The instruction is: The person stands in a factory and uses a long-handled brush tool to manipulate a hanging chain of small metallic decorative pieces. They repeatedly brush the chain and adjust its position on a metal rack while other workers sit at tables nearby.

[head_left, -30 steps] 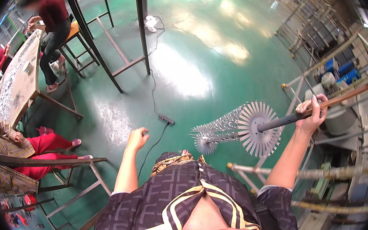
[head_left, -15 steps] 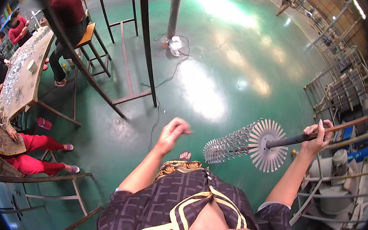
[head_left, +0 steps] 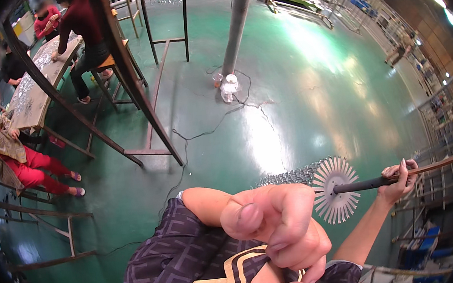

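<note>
My left hand (head_left: 279, 227) is raised close in front of my chest, fingers loosely bent and thumb apart from them; nothing shows in it. Off to the right, my right hand (head_left: 399, 181) is closed round a dark rod (head_left: 361, 185). The rod runs through a grey metal disc (head_left: 335, 191) with slots cut all round its rim. Beyond the disc, a long cluster of small shiny metal pieces (head_left: 291, 176) extends to the left, partly hidden behind my left hand. A brown bar (head_left: 444, 161) continues the rod's line past my right hand.
Dark metal frames (head_left: 149, 111) stand ahead on the left. People sit round a long table (head_left: 32, 109) strewn with small shiny pieces. A grey post (head_left: 239, 27) rises from the green floor, with a cable (head_left: 209, 131) trailing from its base. Metal racks (head_left: 438, 207) line the right.
My left hand has come up and back toward my chest, larger in view and now overlapping the metal pieces. My right hand keeps its grip on the rod. The view has shifted.
</note>
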The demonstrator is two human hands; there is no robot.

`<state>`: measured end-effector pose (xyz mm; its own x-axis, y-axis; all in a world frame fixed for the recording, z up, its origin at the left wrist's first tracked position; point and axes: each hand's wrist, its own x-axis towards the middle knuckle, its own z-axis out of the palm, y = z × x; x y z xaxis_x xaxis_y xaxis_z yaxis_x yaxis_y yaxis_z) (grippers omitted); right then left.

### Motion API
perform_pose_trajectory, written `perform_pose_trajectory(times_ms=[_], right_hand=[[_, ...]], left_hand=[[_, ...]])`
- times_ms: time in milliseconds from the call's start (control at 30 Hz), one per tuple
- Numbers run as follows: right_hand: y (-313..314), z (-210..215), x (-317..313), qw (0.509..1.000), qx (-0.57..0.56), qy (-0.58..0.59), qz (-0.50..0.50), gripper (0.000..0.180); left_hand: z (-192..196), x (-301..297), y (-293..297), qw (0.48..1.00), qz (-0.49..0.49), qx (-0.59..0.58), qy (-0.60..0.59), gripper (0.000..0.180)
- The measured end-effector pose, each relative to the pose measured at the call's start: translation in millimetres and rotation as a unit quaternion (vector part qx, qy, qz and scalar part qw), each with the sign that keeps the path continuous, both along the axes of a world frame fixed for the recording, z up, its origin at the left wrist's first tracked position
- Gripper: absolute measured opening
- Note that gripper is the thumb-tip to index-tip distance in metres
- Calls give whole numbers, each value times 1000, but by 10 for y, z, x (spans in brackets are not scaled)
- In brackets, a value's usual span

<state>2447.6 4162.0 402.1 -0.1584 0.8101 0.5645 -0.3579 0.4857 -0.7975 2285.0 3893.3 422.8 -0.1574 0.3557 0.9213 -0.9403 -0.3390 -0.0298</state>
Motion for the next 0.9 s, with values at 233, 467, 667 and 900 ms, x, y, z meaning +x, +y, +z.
perform_pose_trajectory(times_ms=[233,467,667,900], right_hand=[[1684,-52,-1112,998,-8,-8,57,12],[3310,-228,-2254,995,-3,-5,101,11],[4619,-208,-3360,994,-6,-7,110,19],[6062,-394,-4659,986,-5,5,164,19]], left_hand=[[46,-581,1522,999,44,1,-19,37],[-98,-1656,3164,997,42,59,-23,36],[28,-2831,4397,995,73,71,-18,35],[-247,-3861,5731,990,125,66,-1,33]])
